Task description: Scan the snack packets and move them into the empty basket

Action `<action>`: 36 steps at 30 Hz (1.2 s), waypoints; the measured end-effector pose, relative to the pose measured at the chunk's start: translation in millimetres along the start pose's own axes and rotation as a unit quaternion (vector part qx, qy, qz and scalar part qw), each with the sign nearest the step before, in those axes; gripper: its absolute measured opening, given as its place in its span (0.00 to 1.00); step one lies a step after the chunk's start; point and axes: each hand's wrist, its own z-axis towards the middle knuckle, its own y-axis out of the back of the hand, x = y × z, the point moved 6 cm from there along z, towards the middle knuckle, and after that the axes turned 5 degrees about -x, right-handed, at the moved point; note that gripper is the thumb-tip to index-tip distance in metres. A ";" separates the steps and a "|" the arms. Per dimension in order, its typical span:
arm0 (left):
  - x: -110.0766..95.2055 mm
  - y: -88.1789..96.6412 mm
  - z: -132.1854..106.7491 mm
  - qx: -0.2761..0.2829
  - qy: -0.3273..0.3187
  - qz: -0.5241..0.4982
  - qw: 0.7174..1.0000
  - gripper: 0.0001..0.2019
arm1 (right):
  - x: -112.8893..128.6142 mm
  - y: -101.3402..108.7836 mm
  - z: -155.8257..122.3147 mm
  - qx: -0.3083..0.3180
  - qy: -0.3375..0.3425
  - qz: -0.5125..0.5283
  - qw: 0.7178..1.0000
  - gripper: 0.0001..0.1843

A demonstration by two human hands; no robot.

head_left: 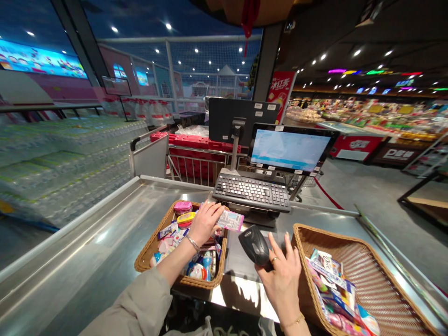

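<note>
My left hand (206, 221) is closed on a flat pink-edged packet (231, 220), its printed label facing up. This hand is above the left wicker basket (145, 259), which holds several packaged snacks, among them a pink tin (183, 207) and a yellow-and-red tin (185, 218). My right hand (283, 273) holds a black barcode scanner (254, 245), its head pointing toward the packet. Some right fingers are stretched out, and the scanner's handle is mostly hidden by the hand. Close on the right stands a larger wicker basket (381, 275) with several snack packets (332, 284) in it.
A black keyboard (252, 190) and a lit screen (289, 148) stand at the back of the metal counter (105, 233), with a dark monitor (224, 116) behind. Shopping carts (196, 163) are beyond it. Stacked bottled water (70, 163) fills the left side.
</note>
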 end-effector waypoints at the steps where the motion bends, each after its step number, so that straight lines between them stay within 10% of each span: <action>1: -0.2 0.2 0.4 -0.001 -0.001 -0.001 1.000 0.30 | 0.3 0.4 0.2 0.001 0.001 -0.007 1.000 0.12; 36: -69.3 -21.0 55.5 -0.017 -0.066 -0.057 0.996 0.36 | -67.3 46.1 -13.7 -0.092 -0.089 -0.115 0.985 0.16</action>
